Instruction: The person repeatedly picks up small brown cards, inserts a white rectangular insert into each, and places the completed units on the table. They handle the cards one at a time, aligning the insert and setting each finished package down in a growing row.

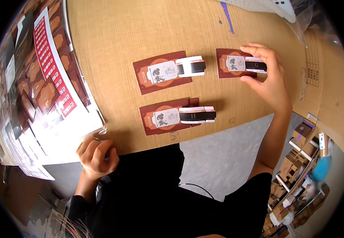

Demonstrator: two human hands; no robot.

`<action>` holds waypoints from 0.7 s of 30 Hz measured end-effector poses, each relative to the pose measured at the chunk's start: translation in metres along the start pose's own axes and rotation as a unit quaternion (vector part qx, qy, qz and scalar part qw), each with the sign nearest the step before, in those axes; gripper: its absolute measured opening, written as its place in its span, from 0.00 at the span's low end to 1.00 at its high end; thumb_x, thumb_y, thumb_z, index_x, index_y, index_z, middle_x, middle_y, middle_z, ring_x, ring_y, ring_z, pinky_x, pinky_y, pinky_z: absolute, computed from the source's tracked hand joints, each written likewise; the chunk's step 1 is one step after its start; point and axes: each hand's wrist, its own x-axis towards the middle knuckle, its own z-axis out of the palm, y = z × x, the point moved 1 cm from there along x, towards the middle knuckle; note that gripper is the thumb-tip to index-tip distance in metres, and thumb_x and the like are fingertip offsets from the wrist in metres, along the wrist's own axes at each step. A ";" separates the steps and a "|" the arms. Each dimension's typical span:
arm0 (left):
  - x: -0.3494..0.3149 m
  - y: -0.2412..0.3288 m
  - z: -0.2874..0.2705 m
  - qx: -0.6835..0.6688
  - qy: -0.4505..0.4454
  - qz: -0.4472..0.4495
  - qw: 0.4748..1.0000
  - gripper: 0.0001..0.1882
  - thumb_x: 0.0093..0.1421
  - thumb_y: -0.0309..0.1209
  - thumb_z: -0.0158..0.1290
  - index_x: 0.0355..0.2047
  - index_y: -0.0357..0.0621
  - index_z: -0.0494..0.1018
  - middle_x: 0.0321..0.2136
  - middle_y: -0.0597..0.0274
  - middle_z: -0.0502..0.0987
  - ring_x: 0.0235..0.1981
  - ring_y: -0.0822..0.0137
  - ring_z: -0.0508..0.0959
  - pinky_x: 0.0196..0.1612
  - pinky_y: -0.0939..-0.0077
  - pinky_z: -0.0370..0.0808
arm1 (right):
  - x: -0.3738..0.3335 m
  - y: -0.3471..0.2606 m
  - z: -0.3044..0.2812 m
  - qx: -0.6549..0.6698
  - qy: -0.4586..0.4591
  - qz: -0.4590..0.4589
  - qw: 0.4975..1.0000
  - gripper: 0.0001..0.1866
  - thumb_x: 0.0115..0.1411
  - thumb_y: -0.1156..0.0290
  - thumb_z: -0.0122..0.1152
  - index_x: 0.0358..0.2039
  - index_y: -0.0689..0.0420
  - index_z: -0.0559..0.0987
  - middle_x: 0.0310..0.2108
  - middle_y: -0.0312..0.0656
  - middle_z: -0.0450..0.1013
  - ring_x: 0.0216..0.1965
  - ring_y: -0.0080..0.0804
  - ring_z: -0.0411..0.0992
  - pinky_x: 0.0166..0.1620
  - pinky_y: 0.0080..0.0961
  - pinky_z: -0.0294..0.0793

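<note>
My right hand (273,75) spans a dark red card pack (222,65) at the right of the table, thumb on its near edge and fingers on its far edge. A small black-and-white folded strip (254,65) lies across this pack's right end, partly covered by the hand. My left hand (97,156) is curled closed at the table's front edge; its palm is hidden. Between the hands lie two similar card packs, a far one (142,79) and a near one (150,126). Each has a strip on its right end: the far strip (191,66) and the near strip (197,115).
Left of the wooden table (108,39) lies a plastic-covered heap of brown printed cards (41,95), with a red-and-white label sheet (53,59) on top. Brown cardboard (322,79) stands at the right. A shelf of boxes (295,166) stands beyond the floor.
</note>
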 end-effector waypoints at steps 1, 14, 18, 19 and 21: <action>0.001 0.001 0.000 -0.001 0.004 0.005 1.000 0.13 0.32 0.21 0.52 0.24 0.41 0.68 0.12 0.64 0.63 0.12 0.65 0.63 0.15 0.75 0.60 | 0.000 -0.002 -0.001 -0.022 -0.006 -0.001 1.000 0.27 0.34 0.80 0.66 0.38 0.55 0.66 0.42 0.37 0.69 0.44 0.39 0.65 0.47 0.30 0.63; -0.016 -0.005 -0.006 -0.093 0.124 0.085 0.984 0.13 0.31 0.21 0.52 0.23 0.40 0.70 0.11 0.66 0.62 0.12 0.67 0.63 0.15 0.79 0.61 | -0.055 -0.077 0.036 0.119 0.126 -0.044 0.984 0.27 0.39 0.73 0.65 0.41 0.59 0.65 0.49 0.51 0.60 0.50 0.41 0.61 0.52 0.34 0.59; -0.028 -0.005 -0.017 -0.147 0.194 0.090 0.966 0.10 0.36 0.20 0.51 0.23 0.36 0.70 0.13 0.65 0.63 0.12 0.68 0.63 0.15 0.79 0.60 | -0.103 -0.106 0.065 0.228 0.399 0.060 0.886 0.20 0.46 0.76 0.59 0.41 0.60 0.65 0.47 0.49 0.62 0.42 0.32 0.65 0.46 0.27 0.64; -0.031 -0.006 -0.021 -0.145 0.199 0.080 0.966 0.08 0.39 0.20 0.50 0.23 0.35 0.69 0.14 0.63 0.64 0.13 0.69 0.63 0.16 0.80 0.60 | -0.115 -0.116 0.076 0.247 0.430 0.089 0.864 0.18 0.48 0.78 0.57 0.40 0.61 0.65 0.45 0.48 0.62 0.38 0.29 0.65 0.43 0.24 0.65; -0.039 -0.009 -0.032 -0.156 0.224 0.058 0.960 0.07 0.39 0.20 0.49 0.24 0.35 0.69 0.15 0.62 0.65 0.13 0.69 0.63 0.17 0.81 0.60 | -0.123 -0.142 0.096 0.289 0.437 0.096 0.846 0.14 0.49 0.80 0.53 0.38 0.62 0.65 0.43 0.47 0.63 0.32 0.24 0.65 0.38 0.20 0.67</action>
